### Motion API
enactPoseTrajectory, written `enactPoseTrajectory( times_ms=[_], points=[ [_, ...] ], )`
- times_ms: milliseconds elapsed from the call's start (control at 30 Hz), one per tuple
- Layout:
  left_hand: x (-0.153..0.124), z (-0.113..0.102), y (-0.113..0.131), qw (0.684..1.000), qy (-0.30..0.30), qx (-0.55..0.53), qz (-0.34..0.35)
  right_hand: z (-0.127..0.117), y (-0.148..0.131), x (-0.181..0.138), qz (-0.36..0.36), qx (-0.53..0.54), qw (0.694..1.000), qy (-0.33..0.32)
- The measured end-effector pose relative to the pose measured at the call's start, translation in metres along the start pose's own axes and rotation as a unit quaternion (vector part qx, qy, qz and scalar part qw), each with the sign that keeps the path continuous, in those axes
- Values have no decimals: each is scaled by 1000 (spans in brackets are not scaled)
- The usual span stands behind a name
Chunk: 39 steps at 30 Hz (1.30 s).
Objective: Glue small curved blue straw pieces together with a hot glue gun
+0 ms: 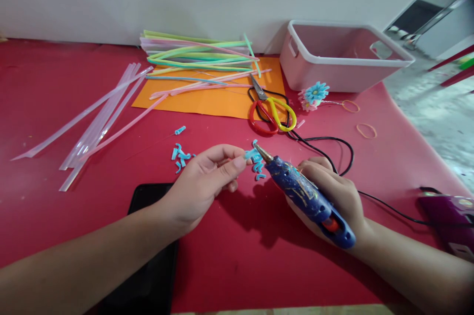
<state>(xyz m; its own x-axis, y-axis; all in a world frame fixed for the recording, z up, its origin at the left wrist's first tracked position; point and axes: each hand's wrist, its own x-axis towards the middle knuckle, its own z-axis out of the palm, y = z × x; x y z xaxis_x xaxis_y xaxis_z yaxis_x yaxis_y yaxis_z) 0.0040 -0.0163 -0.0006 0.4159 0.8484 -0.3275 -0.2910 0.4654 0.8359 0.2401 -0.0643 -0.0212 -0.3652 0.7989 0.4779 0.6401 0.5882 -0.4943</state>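
My left hand (213,177) is closed in a pinch on a small light-blue piece (250,155) at its fingertips. Wrapped in my right hand (333,189) is a blue hot glue gun (305,191) spotted with dried glue. Its metal nozzle points up and left, right by the blue piece; whether the two touch I cannot tell. Several curled blue pieces (258,168) lie on the table just beyond, partly behind the nozzle. More blue pieces (179,154) are scattered left of my left hand, near a thin wire with a blue piece (180,130) on its end.
Scissors (272,110) with red and yellow handles lie by an orange sheet (200,102) bearing many coloured strips (200,56). Clear plastic sticks (103,122) are at left, a pink bin (344,68) and flower (316,93) at right. A black phone (148,265) lies under my left forearm.
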Motion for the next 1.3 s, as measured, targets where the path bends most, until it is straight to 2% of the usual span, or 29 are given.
enactPoseTrajectory(
  times_ms=[300, 533, 767, 967, 1167, 1300],
  points=[
    [0, 1, 1, 1000, 2, 18, 8, 0, -1, 2, 1, -7, 1000, -23],
    [1, 1, 1, 1000, 0, 17, 9, 0, -3, 3, -2, -13, 1000, -4],
    [1, 2, 1, 1000, 5, 23, 11, 0, -2, 3, 2, -7, 1000, -20],
    [0, 2, 1, 999, 5, 34, 25, 0, -3, 4, -1, -15, 1000, -8],
    [0, 0, 1, 999, 10, 36, 29, 0, -1, 3, 5, -10, 999, -32],
    [0, 0, 0, 999, 12, 36, 33, 0, -2, 4, 4, -8, 1000, -15]
  ],
)
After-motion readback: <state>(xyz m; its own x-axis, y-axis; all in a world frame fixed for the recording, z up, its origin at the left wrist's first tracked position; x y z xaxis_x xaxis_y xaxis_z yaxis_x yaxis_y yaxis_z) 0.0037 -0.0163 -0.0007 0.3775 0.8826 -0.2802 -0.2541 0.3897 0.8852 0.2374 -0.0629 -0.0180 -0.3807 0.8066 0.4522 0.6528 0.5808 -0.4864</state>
